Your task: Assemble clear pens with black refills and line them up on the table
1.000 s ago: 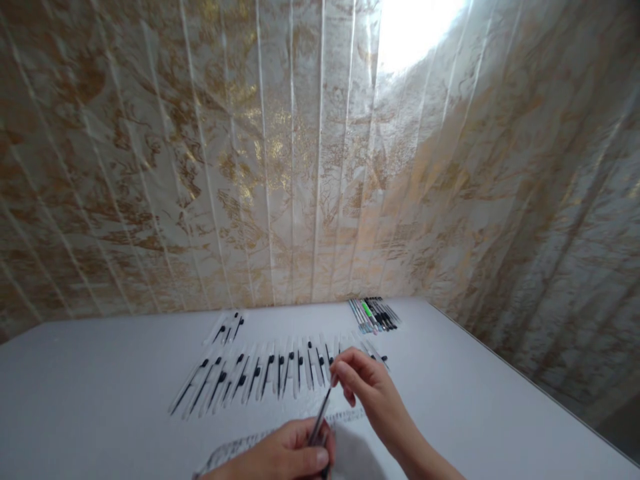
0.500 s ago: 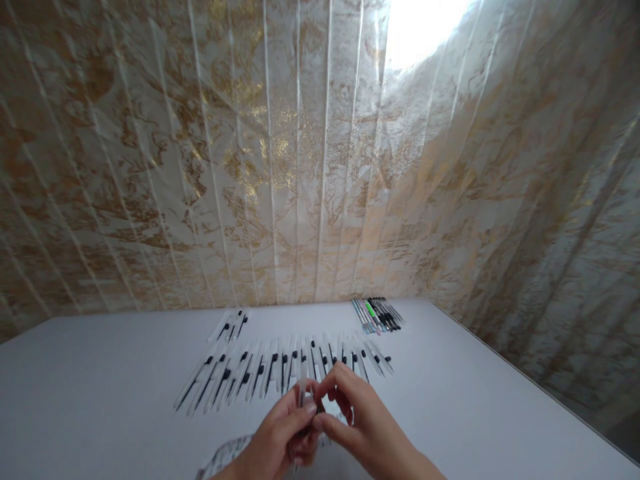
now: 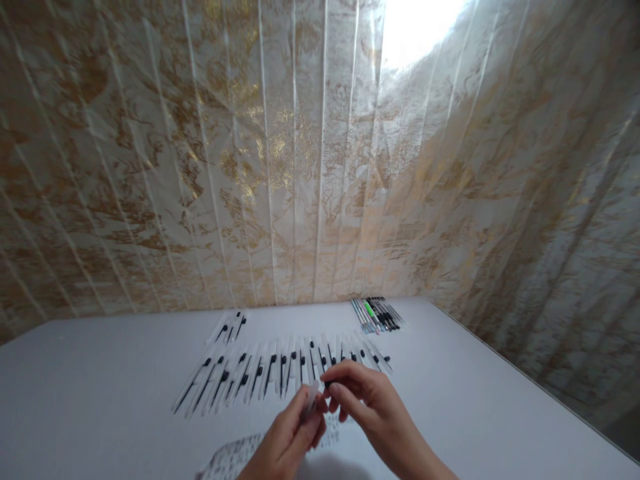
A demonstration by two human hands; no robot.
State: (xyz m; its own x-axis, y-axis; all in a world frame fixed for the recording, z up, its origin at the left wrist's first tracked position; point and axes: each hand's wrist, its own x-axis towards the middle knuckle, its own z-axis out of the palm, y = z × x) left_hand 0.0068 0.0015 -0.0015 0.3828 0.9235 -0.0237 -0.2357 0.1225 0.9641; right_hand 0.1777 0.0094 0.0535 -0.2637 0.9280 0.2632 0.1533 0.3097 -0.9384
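My left hand (image 3: pixel 295 427) was closed around a translucent tube (image 3: pixel 311 400), its thumb and fingers wrapped on the lower part and the pale upper end exposed. My right hand (image 3: pixel 353 393) was pinched nearly shut on a small black piece (image 3: pixel 327 385), held between thumb and index finger just beside the tube end. Whether the two parts touched, I could not tell. Below the hands, a dark-marked patterned patch (image 3: pixel 235 453) lay on the table, partly covered by my left hand and wrist.

Directly beyond the fingers stood the main obstruction: a long row of clear pen parts (image 3: pixel 257 373) with black caps and dark refills, laid side by side and slanted. My right hand hid part of its near side. Farther back, to the left, lay a small group of similar parts (image 3: pixel 233 328); to the right lay a compact set of pens (image 3: pixel 377 316) — one bright green.

The white table (image 3: pixel 100 387) gave open room on both sides of the hands. Its right edge ran diagonally, well apart from my right forearm; its rear edge met the gold-patterned wall covering (image 3: pixel 225 200).
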